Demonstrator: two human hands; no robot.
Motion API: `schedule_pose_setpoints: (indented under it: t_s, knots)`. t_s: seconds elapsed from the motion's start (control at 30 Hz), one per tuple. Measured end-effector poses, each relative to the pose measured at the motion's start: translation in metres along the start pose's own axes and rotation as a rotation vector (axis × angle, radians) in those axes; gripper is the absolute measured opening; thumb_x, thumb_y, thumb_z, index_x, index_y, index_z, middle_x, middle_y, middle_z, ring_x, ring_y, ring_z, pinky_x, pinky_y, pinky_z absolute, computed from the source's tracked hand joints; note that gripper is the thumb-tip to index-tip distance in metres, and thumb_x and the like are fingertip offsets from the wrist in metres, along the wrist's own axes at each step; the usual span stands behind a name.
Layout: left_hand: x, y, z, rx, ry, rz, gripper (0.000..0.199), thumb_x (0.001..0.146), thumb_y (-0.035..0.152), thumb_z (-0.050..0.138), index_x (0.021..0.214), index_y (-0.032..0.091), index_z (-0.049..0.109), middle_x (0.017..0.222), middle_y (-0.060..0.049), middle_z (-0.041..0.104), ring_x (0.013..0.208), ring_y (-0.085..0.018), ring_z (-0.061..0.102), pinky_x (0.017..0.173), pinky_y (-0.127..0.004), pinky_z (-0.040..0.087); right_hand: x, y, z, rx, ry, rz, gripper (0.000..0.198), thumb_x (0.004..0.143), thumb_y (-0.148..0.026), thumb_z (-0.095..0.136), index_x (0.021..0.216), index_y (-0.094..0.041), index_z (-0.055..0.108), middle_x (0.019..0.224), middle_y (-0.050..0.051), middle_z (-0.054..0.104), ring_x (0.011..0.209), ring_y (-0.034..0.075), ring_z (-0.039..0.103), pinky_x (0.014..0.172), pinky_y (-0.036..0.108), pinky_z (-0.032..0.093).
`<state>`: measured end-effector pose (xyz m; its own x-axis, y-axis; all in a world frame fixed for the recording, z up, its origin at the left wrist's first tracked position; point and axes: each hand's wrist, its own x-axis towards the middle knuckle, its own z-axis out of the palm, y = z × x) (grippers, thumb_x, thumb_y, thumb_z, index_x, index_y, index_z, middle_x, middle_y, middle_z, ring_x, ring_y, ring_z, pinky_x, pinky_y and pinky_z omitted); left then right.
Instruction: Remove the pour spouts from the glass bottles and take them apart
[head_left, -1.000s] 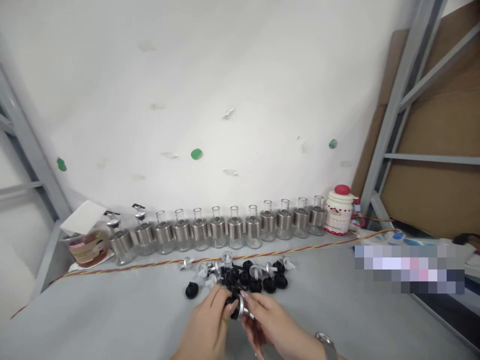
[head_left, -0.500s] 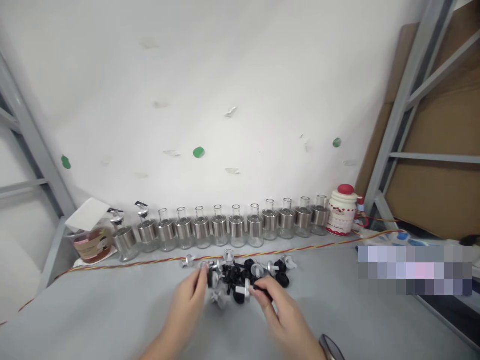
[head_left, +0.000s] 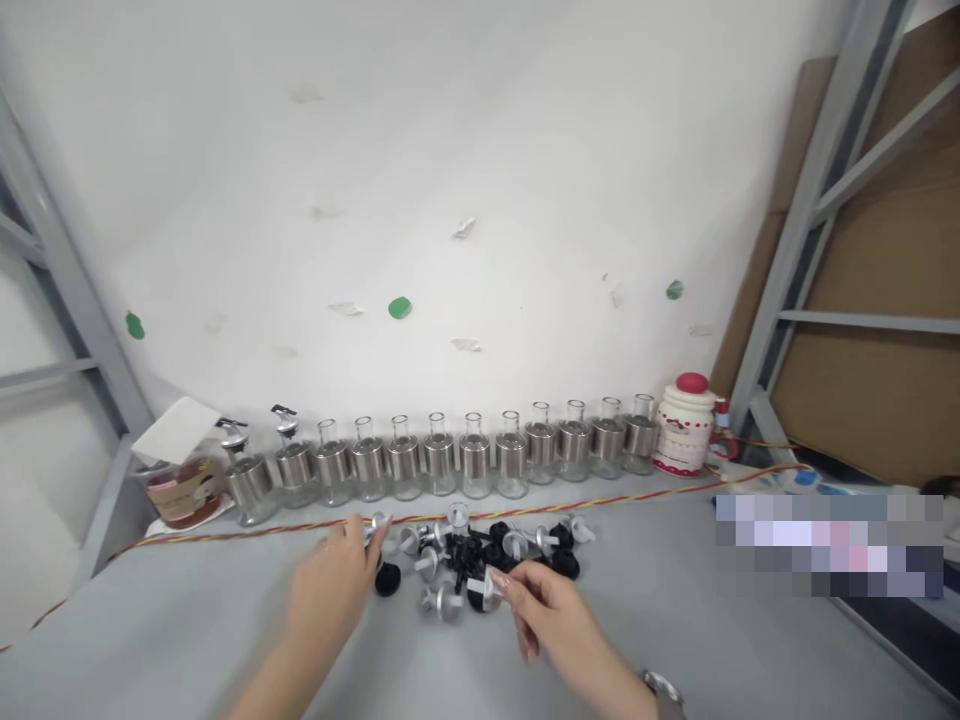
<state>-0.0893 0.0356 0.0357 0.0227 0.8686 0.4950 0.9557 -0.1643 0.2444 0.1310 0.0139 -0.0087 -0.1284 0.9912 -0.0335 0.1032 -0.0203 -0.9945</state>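
My left hand is at the left end of a loose pile, with its thumb and curled fingers closed around a silver pourer top. A round black stopper lies just beside that thumb. In a pinch between thumb and forefinger, my right hand holds another silver pourer top, its pale stem pointing left. Between the hands lie several black stoppers and silver pourer tops, heaped together on the grey table.
A row of glass bottles with steel sleeves stands along the wall; the two leftmost carry pourers. A twisted red-yellow cord runs before them. At the ends are a tub and a white jar with a red knob.
My left hand has moved left to the silver top at the pile's edge, and a black stopper now lies beside it. The dark piece in my right fingers no longer shows.
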Motion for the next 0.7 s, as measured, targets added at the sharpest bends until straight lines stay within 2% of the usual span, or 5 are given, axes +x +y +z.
schedule_pose_setpoints:
  t_s: [0.17, 0.23, 0.3, 0.47, 0.7]
  knots:
    - [-0.016, 0.030, -0.002, -0.144, -0.120, 0.337, 0.028, 0.083, 0.040, 0.042, 0.101, 0.021, 0.052, 0.100, -0.007, 0.058, 0.089, -0.019, 0.058, 0.074, -0.030, 0.049, 0.004, 0.005, 0.000, 0.081, -0.077, 0.071, 0.050, 0.059, -0.069, 0.050, 0.058, -0.019, 0.043, 0.031, -0.010, 0.036, 0.026, 0.006, 0.032, 0.033, 0.019, 0.025]
    - [-0.028, 0.038, 0.004, -0.220, -0.185, 0.514, 0.047, 0.078, 0.044, 0.050, 0.118, 0.022, 0.041, 0.117, -0.009, 0.052, 0.104, -0.022, 0.052, 0.084, -0.034, 0.046, 0.002, 0.005, 0.001, 0.127, -0.118, 0.071, 0.049, 0.061, -0.067, 0.050, 0.059, -0.019, 0.043, 0.030, -0.011, 0.036, 0.025, 0.005, 0.030, 0.033, 0.018, 0.024]
    - [-0.037, 0.042, 0.012, -0.262, -0.229, 0.602, 0.056, 0.077, 0.041, 0.052, 0.126, 0.023, 0.032, 0.121, -0.009, 0.050, 0.108, -0.022, 0.049, 0.087, -0.035, 0.045, -0.001, 0.006, 0.003, 0.162, -0.176, 0.069, 0.049, 0.061, -0.067, 0.050, 0.060, -0.018, 0.043, 0.029, -0.011, 0.037, 0.025, 0.004, 0.029, 0.031, 0.018, 0.022]
    - [-0.043, 0.039, 0.021, -0.302, -0.213, 0.611, 0.041, 0.082, 0.026, 0.048, 0.122, 0.024, 0.037, 0.113, -0.007, 0.057, 0.102, -0.019, 0.053, 0.086, -0.031, 0.046, -0.001, 0.008, 0.005, 0.233, -0.214, 0.048, 0.049, 0.063, -0.067, 0.049, 0.061, -0.018, 0.045, 0.029, -0.013, 0.033, 0.024, 0.004, 0.027, 0.032, 0.018, 0.030]
    - [-0.034, 0.036, 0.022, -0.424, -0.202, 0.381, 0.042, 0.084, 0.022, 0.043, 0.125, 0.024, 0.034, 0.109, -0.008, 0.053, 0.087, -0.016, 0.059, 0.077, -0.028, 0.049, 0.005, -0.001, 0.001, 0.239, -0.049, 0.115, 0.062, 0.059, -0.076, 0.039, 0.069, -0.015, 0.050, 0.034, -0.009, 0.040, 0.025, 0.007, 0.038, 0.027, 0.018, 0.028]
